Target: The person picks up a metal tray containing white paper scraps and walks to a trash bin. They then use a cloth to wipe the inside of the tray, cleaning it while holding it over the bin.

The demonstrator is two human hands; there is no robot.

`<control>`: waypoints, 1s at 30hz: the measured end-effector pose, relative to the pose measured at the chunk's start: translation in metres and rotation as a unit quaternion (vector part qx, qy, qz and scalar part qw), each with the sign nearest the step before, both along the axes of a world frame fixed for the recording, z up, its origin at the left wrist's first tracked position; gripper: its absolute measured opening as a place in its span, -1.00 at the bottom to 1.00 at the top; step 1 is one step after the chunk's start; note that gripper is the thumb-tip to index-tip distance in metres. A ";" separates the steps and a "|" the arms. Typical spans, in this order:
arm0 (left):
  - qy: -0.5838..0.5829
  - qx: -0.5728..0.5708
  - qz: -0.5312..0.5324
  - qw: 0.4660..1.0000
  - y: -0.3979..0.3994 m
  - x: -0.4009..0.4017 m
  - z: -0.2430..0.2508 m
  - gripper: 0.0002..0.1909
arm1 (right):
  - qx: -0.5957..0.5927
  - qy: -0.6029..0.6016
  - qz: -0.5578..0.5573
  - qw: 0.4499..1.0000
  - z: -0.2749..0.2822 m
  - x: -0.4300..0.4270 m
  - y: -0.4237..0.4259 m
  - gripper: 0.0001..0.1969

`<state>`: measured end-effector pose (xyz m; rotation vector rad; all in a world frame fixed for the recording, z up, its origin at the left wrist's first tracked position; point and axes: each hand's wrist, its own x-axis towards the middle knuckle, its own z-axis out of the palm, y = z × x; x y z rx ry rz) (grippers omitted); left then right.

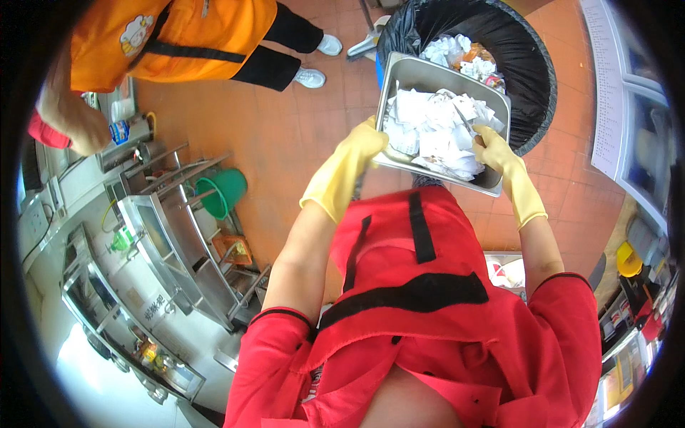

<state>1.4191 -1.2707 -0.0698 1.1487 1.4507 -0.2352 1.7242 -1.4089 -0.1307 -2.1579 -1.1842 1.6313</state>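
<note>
My left hand (368,142), in a yellow rubber glove, grips the left rim of a deep stainless steel pan (417,69). Crumpled white paper slips (428,125), some bearing print, are heaped in the pan. My right hand (493,151), gloved alike, reaches over the right rim with curled fingers at the paper. A thin grey strip (463,116) leads towards those fingertips; whether they hold it is unclear. Partly behind the tilted pan is a round bin lined with a black plastic bag (527,69), which contains more crumpled paper and waste (476,59).
At the upper left stands a person in an orange apron (214,37), with a hand (88,134) near a steel counter. A green bucket (222,192) and a metal rack (187,224) line the left. A dustpan (364,45) lies by the bin on red floor tiles (332,107).
</note>
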 end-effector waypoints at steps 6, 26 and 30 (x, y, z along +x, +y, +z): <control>-0.014 -0.016 -0.031 0.999 0.006 -0.002 0.003 -0.42 | 0.009 -0.093 -0.017 0.995 0.024 -0.013 -0.014 -0.53; -0.085 -0.083 -0.100 0.988 0.029 -0.003 -0.039 -0.44 | -0.065 -0.104 -0.093 0.988 -0.029 -0.177 0.099 -0.51; -0.096 -0.109 -0.089 0.985 0.038 -0.004 -0.051 -0.44 | -0.045 -0.028 -0.075 0.996 0.034 -0.144 0.073 -0.51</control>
